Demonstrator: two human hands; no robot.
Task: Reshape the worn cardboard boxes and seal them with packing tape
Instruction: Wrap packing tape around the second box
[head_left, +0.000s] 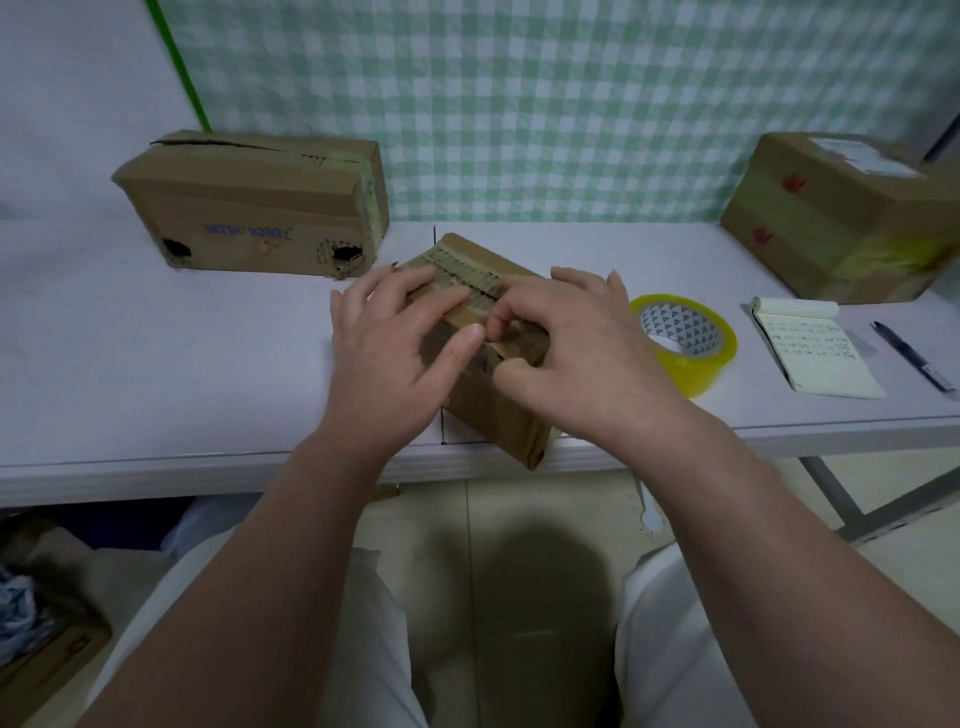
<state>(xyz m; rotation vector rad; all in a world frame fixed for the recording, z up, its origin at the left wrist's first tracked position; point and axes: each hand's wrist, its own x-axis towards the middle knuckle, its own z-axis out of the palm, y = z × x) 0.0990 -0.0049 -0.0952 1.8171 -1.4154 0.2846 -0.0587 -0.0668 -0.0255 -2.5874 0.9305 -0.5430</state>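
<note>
A small worn cardboard box (493, 415) lies at the table's front edge, its near corner past the edge. My left hand (395, 343) lies flat on its top with fingers spread, thumb at the seam. My right hand (566, 343) has its fingertips curled at the top flap next to that thumb, pinching the flap's edge. A roll of yellow packing tape (691, 358) lies flat just right of my right hand. A long box (254, 202) with holes and a split top stands at the back left. A larger taped box (841, 218) stands at the back right.
A notepad (810, 348) and a black pen (914, 361) lie right of the tape. The white table (156, 364) backs onto a green checked curtain. Below, at the far left on the floor, sits a carton with crumpled material (31, 613).
</note>
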